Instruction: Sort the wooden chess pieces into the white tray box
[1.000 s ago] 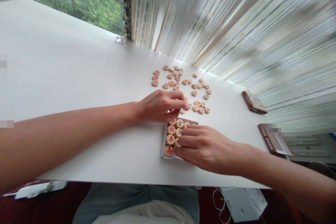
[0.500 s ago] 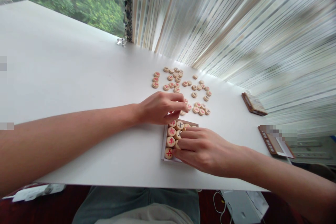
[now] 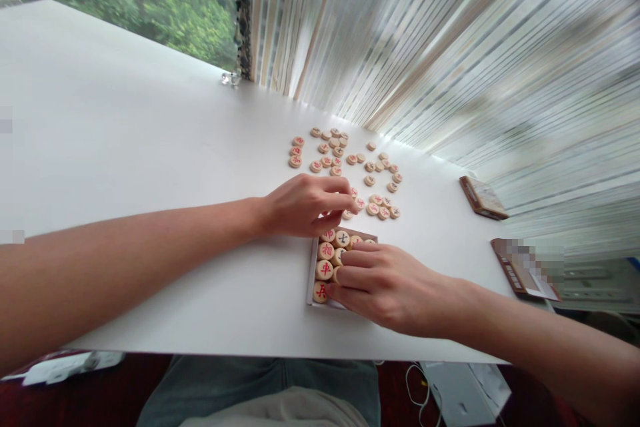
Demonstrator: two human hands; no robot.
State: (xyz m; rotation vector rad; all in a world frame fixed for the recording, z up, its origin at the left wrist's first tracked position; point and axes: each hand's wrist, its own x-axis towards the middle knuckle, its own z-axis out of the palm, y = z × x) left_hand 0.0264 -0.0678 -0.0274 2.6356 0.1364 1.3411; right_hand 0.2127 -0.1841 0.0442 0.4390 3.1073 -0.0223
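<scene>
A shallow white box (image 3: 311, 275) near the table's front edge holds round wooden chess pieces (image 3: 325, 270) with red and black characters, packed in rows. My right hand (image 3: 385, 283) lies over the box with its fingers stretched flat on the pieces. My left hand (image 3: 305, 205) sits just beyond the box's far edge, fingers curled and pinched together at the tips. What the pinch holds is hidden. Several loose chess pieces (image 3: 350, 160) lie scattered on the white table (image 3: 150, 147) beyond both hands.
Two flat brown boxes lie at the right, one (image 3: 483, 197) farther back and one (image 3: 515, 268) nearer the edge. A striped curtain (image 3: 450, 47) hangs behind the table. A small glass object (image 3: 230, 78) sits at the far edge. A white carton (image 3: 460, 390) is on the floor.
My right hand has slid slightly left across the pieces in the box. My left hand has stayed in its pinch at the box's far edge.
</scene>
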